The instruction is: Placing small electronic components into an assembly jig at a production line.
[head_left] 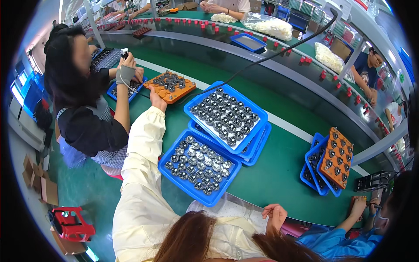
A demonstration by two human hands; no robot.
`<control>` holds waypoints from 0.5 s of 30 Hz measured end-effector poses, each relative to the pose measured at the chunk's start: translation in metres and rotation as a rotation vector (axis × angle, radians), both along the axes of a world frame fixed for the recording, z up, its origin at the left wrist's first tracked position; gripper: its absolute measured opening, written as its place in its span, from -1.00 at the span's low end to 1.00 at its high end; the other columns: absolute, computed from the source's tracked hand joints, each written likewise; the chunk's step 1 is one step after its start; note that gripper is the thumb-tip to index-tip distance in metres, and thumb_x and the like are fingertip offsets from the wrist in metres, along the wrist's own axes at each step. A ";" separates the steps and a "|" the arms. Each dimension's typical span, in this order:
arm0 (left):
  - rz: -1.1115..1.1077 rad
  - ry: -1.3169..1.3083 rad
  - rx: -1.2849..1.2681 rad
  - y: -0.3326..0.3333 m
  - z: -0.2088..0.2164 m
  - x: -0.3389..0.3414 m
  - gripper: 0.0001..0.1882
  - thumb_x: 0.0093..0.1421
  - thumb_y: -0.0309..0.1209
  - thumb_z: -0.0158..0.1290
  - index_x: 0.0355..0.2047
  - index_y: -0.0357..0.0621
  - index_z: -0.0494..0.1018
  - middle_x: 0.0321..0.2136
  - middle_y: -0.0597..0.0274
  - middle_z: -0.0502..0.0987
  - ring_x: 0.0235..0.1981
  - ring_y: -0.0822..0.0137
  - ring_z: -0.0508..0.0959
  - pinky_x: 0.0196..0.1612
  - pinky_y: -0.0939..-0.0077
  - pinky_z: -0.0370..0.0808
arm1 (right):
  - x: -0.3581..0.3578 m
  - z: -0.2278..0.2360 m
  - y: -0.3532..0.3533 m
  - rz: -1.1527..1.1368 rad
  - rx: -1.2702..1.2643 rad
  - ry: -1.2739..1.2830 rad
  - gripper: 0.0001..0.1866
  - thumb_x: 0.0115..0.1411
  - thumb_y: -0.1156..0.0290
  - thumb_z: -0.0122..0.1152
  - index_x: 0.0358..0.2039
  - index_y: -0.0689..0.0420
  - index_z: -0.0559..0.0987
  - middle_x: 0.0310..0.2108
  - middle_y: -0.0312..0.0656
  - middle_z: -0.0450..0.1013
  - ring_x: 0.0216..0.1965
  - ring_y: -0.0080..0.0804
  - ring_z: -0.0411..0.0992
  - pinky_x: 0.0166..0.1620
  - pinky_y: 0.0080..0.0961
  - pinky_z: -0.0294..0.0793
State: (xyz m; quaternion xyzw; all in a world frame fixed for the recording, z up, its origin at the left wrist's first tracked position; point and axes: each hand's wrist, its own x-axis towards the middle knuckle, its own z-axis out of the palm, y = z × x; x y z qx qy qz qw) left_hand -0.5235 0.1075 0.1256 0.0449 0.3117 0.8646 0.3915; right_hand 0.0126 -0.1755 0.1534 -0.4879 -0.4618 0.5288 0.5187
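My left arm, in a cream sleeve, stretches far out over the green bench. My left hand (pixel 158 100) grips the near edge of an orange fixture board (pixel 171 87) with small round dark parts and metal pins on it. My right hand (pixel 275 215) hovers by the bench's front edge, fingers curled in, with nothing visible in them. Between my hands, a blue tray (pixel 211 200) holds rows of round, shiny black-and-silver parts. Behind it a stack of blue trays has a similarly filled upper tray (pixel 188 106) with a white liner.
At left a co-worker (pixel 94 126) holds a small tool beside another blue tray (pixel 129 101). Stacked blue trays (pixel 308 163) stand at right under a second orange board (pixel 337 158). A black cable (pixel 279 56) hangs across the bench. Another person in blue (pixel 336 242) works at lower right.
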 end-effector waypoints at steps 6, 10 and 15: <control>0.003 -0.025 -0.001 0.007 -0.019 -0.011 -0.38 0.27 0.06 -0.32 0.12 -0.19 0.14 0.08 0.08 0.30 0.05 0.09 0.36 0.05 0.14 0.35 | 0.003 -0.007 -0.002 -0.003 -0.017 -0.005 -0.55 0.31 0.20 -0.18 -0.47 0.37 0.44 -0.65 -0.06 0.39 -0.67 -0.48 0.33 -0.57 -0.63 0.32; 0.218 0.111 -0.236 0.012 -0.036 -0.013 -0.32 0.25 0.07 -0.26 0.14 -0.27 0.06 0.07 0.01 0.27 0.02 0.09 0.37 -0.02 0.18 0.42 | 0.012 -0.013 -0.003 0.007 0.015 0.013 -0.54 0.30 0.18 -0.16 -0.47 0.37 0.45 -0.64 -0.06 0.40 -0.68 -0.48 0.33 -0.58 -0.63 0.32; 0.123 0.165 -0.341 0.005 -0.049 -0.032 -0.32 0.23 0.09 -0.24 0.09 -0.30 0.13 0.04 -0.01 0.30 -0.01 0.13 0.39 -0.03 0.23 0.41 | 0.010 0.007 -0.011 0.017 0.023 0.006 -0.52 0.29 0.15 -0.15 -0.47 0.38 0.45 -0.64 -0.06 0.41 -0.68 -0.47 0.33 -0.58 -0.62 0.32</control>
